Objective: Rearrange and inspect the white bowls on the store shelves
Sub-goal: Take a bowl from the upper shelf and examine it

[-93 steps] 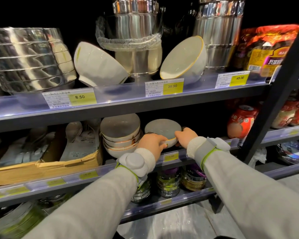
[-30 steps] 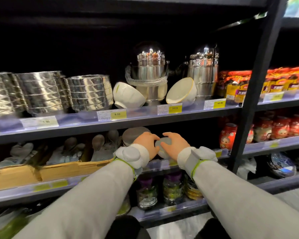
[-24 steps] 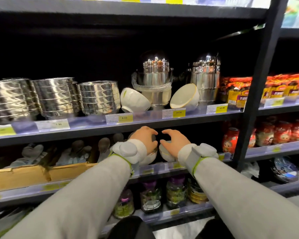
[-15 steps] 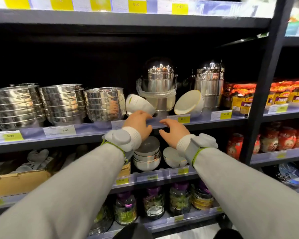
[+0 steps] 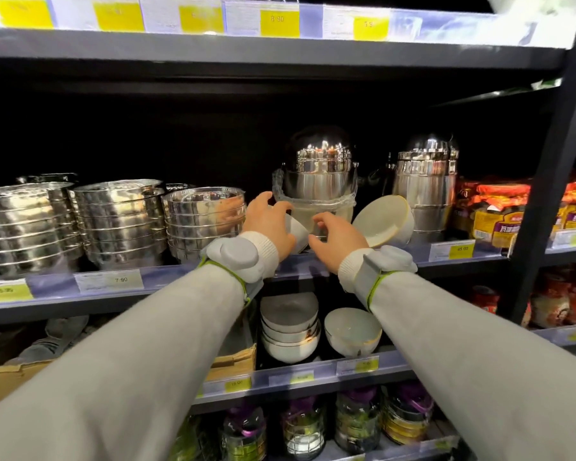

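Two shelves [image 5: 313, 54] hold everything I am working on, and I take them from the big things down. Along the upper one run stacks of steel basins [image 5: 120, 224], then two tall steel containers [image 5: 320, 171], and between them sit the white bowls that matter here. Below, on the lower shelf, a stack of white bowls [image 5: 288, 331] stands upright with a single white bowl [image 5: 351, 332] just beside it; both look tidy, so I judge that level done.

Up top the work is only beginning. One gold-rimmed bowl [image 5: 383, 221] leans on its side against the right container, untouched. My left hand [image 5: 268, 222] is wrapped over a tipped bowl [image 5: 296, 229], fingers curled over its far side and palm on its wall, so I have contact, though I cannot tell whether the hold is firm, since my hand hides most of it. My right hand [image 5: 338, 239] hangs just beside that same bowl, fingers half spread and curved, holding nothing yet.

What remains, as I read it, is to lift and look over this bowl, set it straight, then deal with the leaning one.
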A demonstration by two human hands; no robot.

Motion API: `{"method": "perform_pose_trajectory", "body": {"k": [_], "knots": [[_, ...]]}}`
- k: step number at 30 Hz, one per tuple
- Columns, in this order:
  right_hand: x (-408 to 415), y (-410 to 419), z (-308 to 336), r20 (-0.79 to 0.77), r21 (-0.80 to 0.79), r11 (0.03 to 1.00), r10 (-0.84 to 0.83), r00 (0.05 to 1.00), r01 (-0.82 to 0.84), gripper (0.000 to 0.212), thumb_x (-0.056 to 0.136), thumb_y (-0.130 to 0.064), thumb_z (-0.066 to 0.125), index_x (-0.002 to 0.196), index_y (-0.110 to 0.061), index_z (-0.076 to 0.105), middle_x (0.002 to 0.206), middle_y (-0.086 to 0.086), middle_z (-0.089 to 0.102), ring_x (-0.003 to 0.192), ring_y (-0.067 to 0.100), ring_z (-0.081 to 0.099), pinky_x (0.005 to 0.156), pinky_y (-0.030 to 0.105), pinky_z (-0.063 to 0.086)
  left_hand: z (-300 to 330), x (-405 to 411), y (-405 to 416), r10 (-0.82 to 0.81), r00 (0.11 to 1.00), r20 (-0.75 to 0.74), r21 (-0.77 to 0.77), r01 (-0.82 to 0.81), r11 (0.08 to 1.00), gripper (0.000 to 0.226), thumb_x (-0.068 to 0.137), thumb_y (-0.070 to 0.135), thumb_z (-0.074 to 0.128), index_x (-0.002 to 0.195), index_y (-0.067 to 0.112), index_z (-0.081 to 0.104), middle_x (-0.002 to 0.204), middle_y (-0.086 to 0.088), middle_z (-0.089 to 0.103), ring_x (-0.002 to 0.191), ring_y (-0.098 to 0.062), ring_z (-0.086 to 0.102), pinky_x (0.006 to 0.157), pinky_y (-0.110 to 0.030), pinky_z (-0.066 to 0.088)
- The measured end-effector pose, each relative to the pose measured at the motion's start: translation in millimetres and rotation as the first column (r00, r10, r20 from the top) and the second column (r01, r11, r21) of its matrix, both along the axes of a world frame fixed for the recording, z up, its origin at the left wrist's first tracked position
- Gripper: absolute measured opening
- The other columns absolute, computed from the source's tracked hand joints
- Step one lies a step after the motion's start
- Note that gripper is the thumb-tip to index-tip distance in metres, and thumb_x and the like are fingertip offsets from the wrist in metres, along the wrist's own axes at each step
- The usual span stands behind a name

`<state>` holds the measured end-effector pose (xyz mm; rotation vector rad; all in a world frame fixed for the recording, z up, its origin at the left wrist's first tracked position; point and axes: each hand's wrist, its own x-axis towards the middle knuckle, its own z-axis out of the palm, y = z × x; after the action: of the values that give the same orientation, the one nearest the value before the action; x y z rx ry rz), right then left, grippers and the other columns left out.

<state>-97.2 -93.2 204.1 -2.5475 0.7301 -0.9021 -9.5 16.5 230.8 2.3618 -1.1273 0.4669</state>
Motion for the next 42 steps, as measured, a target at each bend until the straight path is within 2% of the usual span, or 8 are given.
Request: {"method": "perform_pose_trajectory", "body": {"k": [10, 16, 21, 25, 27, 29, 33, 42], "knots": [[22.3, -12.4, 16.9, -0.337, 0.069, 0.996, 0.069, 0.939, -0.049, 0.071, 0.078, -0.043, 0.064, 0.140, -0.021, 0.038, 0.134, 0.003, 0.055, 0.116, 0.023, 0.057, 0.096, 0.032, 0.049, 5.7, 9.3, -27.2, 0.105, 0.994, 0.012, 0.187, -0.105, 0.977, 0.063, 0.085, 0.047, 0.057, 0.139, 0.021, 0.039, 0.152, -0.010, 0.024, 0.142, -0.033, 0.018, 0.113, -0.048, 0.031], [30.9, -16.3, 14.3, -0.340, 0.109, 0.992, 0.097, 0.936, -0.063, 0.046, 0.077, -0.043, 0.067, 0.111, -0.012, 0.060, 0.110, 0.009, 0.068, 0.100, 0.027, 0.062, 0.084, 0.034, 0.049, 17.4, 1.3, -43.0, 0.190, 0.975, 0.112, 0.382, -0.218, 0.898, 0.054, 0.086, 0.045, 0.057, 0.131, 0.018, 0.046, 0.139, -0.010, 0.038, 0.135, -0.035, 0.027, 0.109, -0.048, 0.035], [30.7, -18.4, 8.5, -0.359, 0.112, 0.992, 0.102, 0.928, -0.065, 0.039, 0.082, -0.046, 0.062, 0.101, -0.012, 0.061, 0.111, 0.011, 0.067, 0.103, 0.029, 0.062, 0.081, 0.031, 0.046, 22.5, -0.2, -47.4, 0.194, 0.961, 0.197, 0.455, -0.265, 0.850, 0.018, 0.091, 0.038, 0.054, 0.095, 0.022, 0.061, 0.116, -0.004, 0.060, 0.114, -0.026, 0.050, 0.083, -0.035, 0.036], [31.8, -17.6, 7.2, -0.385, 0.081, 0.994, 0.102, 0.917, -0.076, 0.051, 0.085, -0.051, 0.056, 0.116, -0.011, 0.059, 0.117, 0.011, 0.065, 0.106, 0.030, 0.060, 0.089, 0.035, 0.047, 22.0, 2.0, -43.9, 0.193, 0.972, 0.131, 0.436, -0.231, 0.870, 0.036, 0.085, 0.041, 0.056, 0.062, 0.016, 0.045, 0.101, -0.006, 0.057, 0.112, -0.026, 0.045, 0.076, -0.034, 0.031], [32.3, -16.6, 7.4, -0.389, 0.071, 0.995, 0.096, 0.916, -0.074, 0.051, 0.085, -0.051, 0.055, 0.117, -0.011, 0.058, 0.116, 0.012, 0.065, 0.106, 0.030, 0.060, 0.088, 0.035, 0.047, 24.1, 2.6, -42.2, 0.172, 0.975, 0.138, 0.434, -0.216, 0.874, 0.034, 0.084, 0.044, 0.055, 0.067, 0.014, 0.053, 0.102, -0.007, 0.055, 0.113, -0.028, 0.043, 0.079, -0.033, 0.033], [30.9, -15.1, 8.3, -0.387, 0.062, 0.995, 0.095, 0.917, -0.077, 0.050, 0.086, -0.050, 0.054, 0.116, -0.011, 0.058, 0.115, 0.013, 0.065, 0.104, 0.031, 0.060, 0.085, 0.033, 0.047, 25.1, 3.9, -38.5, 0.136, 0.981, 0.139, 0.430, -0.183, 0.884, 0.033, 0.082, 0.047, 0.056, 0.090, 0.016, 0.064, 0.112, -0.007, 0.053, 0.114, -0.028, 0.044, 0.085, -0.034, 0.038], [24.2, -15.8, 9.0, -0.317, 0.048, 0.996, 0.093, 0.944, -0.082, 0.046, 0.086, -0.050, 0.053, 0.110, -0.012, 0.057, 0.109, 0.011, 0.066, 0.093, 0.028, 0.060, 0.074, 0.030, 0.043, 20.9, 7.9, -31.2, 0.105, 0.991, 0.086, 0.289, -0.126, 0.949, 0.050, 0.078, 0.050, 0.063, 0.117, 0.020, 0.061, 0.125, -0.005, 0.047, 0.118, -0.029, 0.045, 0.093, -0.041, 0.047], [14.5, -21.8, 11.9, -0.128, 0.073, 0.993, 0.097, 0.987, -0.089, 0.036, 0.084, -0.056, 0.050, 0.092, -0.021, 0.046, 0.087, 0.002, 0.060, 0.078, 0.023, 0.057, 0.068, 0.032, 0.044, 27.3, 1.9, -22.0, 0.071, 0.992, 0.100, 0.064, -0.078, 0.995, 0.052, 0.081, 0.053, 0.061, 0.124, 0.023, 0.057, 0.137, -0.001, 0.045, 0.121, -0.024, 0.050, 0.090, -0.038, 0.048]]}}
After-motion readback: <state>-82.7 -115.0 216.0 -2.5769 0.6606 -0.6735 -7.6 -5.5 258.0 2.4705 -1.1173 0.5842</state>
